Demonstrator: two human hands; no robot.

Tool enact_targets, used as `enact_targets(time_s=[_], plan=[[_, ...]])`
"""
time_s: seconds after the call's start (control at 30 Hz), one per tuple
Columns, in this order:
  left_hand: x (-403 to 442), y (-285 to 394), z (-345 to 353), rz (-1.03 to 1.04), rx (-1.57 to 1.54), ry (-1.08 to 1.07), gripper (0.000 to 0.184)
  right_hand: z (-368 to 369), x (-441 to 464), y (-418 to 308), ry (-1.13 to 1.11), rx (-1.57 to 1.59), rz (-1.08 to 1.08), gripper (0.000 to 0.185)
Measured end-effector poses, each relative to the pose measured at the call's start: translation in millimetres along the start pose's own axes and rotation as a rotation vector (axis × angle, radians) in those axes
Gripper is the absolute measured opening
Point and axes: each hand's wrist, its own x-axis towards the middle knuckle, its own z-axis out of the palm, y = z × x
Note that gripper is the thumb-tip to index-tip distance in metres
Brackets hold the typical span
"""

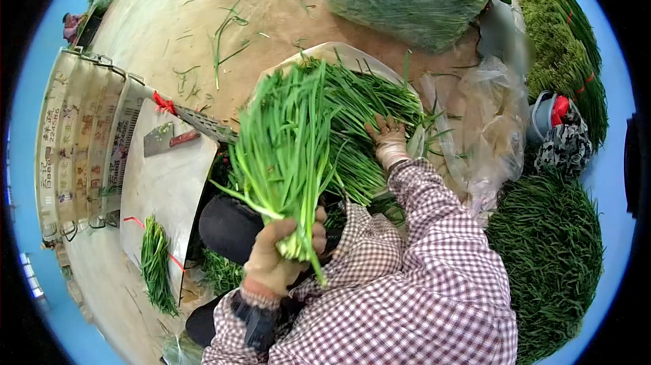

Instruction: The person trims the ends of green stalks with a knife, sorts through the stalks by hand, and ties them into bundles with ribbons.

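A thick bunch of Chinese chives (279, 141) is gripped at its pale stem ends by my gloved left hand (274, 256), the leaves fanning out upward. Behind and beside it lies a larger heap of chives (359, 104) on a pale sheet (332, 48) in front of me. My right hand (388, 138), also gloved, rests on the right side of that heap with its fingers spread. The bunch hides part of the heap.
At left, a cleaver (182, 138) lies on a pale board (169, 192); a tied bundle (156, 263) hangs at its edge. Stacked crates (81, 141) stand beyond. Plastic-covered greens (407, 6) are ahead; a blue-grey bucket (540, 117) and more greens (549, 250) are at right.
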Motion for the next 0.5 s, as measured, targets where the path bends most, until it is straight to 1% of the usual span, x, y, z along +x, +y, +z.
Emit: enact_targets(time_s=[0.03, 0.07, 0.1, 0.17, 0.2, 0.23, 0.3, 0.33, 0.37, 0.4, 0.43, 0.47, 0.5], plan=[[-19.2, 2.8, 5.1, 0.009, 0.057, 0.031, 0.056, -0.1, 1.7, 2.6, -0.019, -0.016, -0.014, 0.052], [-35.4, 5.7, 11.5, 0.056, 0.112, 0.005, 0.058, -0.9, 5.8, 3.3, -0.006, -0.007, -0.035, 0.061], [-50.3, 7.6, 17.1, 0.105, 0.166, -0.019, 0.061, -2.2, 6.3, 4.1, -0.036, -0.007, -0.031, 0.065], [-76.2, 11.3, 22.2, 0.128, 0.005, -0.111, 0.067, -31.1, -9.3, 0.2, -0.096, -0.009, -0.029, 0.074], [-86.6, 15.7, 24.7, 0.179, 0.113, -0.088, 0.067, -55.2, -15.3, -5.6, -0.194, -0.014, 0.009, 0.079], [-95.6, 20.7, 25.1, 0.224, 0.2, -0.063, 0.066, -62.6, -25.9, -10.8, -0.01, 0.079, 0.073, 0.065], [-107.4, 26.9, 31.3, 0.298, 0.248, -0.068, 0.063, -84.6, -56.6, -21.4, 0.486, 0.328, 0.083, 0.046], [-109.5, 29.8, 31.1, 0.306, 0.236, -0.08, 0.063, -119.3, -84.9, -35.8, 0.609, 0.649, 0.019, 0.034], [-110.9, 32.7, 29.7, 0.313, 0.225, -0.09, 0.063, -154.7, -120.3, -45.3, 0.173, 1.203, -0.007, 0.038], [-108.9, 37.3, 26.6, 0.352, 0.299, -0.097, 0.063, -95.4, -79.0, -63.8, 0.002, 1.671, -0.406, 0.046], [-107.0, 38.4, 24.4, 0.382, 0.297, -0.121, 0.063, -147.3, -126.8, -82.8, -0.492, 1.812, -0.403, 0.056], [-105.6, 39.1, 19.9, 0.401, 0.271, -0.146, 0.062, -128.8, -120.3, -114.4, -0.801, 1.971, -0.574, 0.062], [-104.0, 40.6, 13.9, 0.423, 0.243, -0.173, 0.061, -146.5, -131.9, -136.3, -0.884, 2.043, -0.582, 0.056]])
